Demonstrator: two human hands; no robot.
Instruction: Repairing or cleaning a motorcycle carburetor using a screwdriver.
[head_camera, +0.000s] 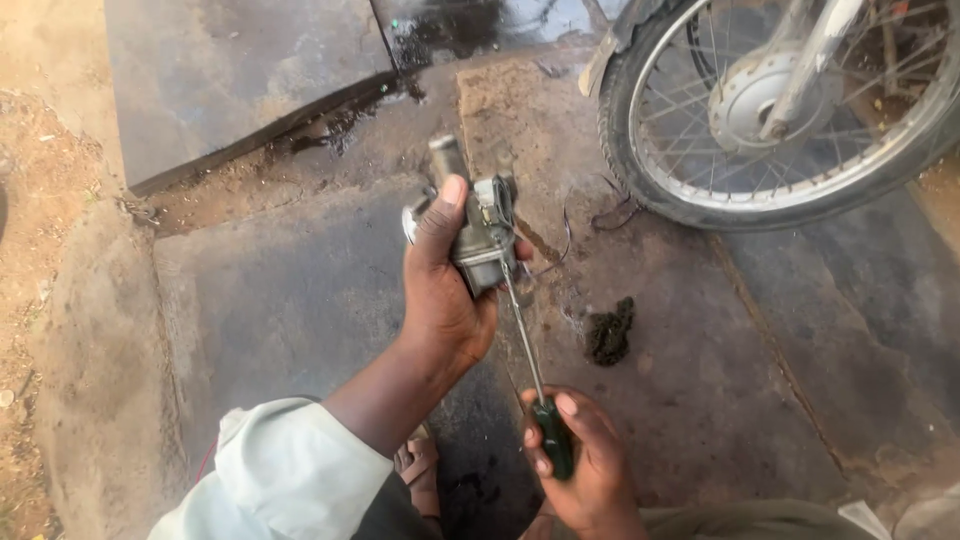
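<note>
Small grey cast-metal carburettor-like part (478, 232): blocky body, dull and grimy, with a short round tube stub sticking up at its top and a rounded cap on its left side. Left hand (445, 290) is wrapped tight around it from below and behind, thumb pressed flat up the front face, fingers curled round the far side. Part is held in the air over the middle of the stained concrete slab (290, 290).

Screwdriver with thin steel shaft and dark green handle (535, 385): shaft runs diagonally, tip up against the lower right of the part, exact seat not visible. Right hand (585, 460) is closed around the handle, fingers folded over it, near the slab's bottom edge.

Slab surface is rough, grey-brown, oil-darkened, with cracks and joints. Black greasy clump (610, 330) lies on it just right of the shaft. Spoked motorcycle wheel with black knobbly tyre (780, 110), bright metal rim and hub, stands at the top right corner. Pale sleeve (285, 470) covers the left forearm.
</note>
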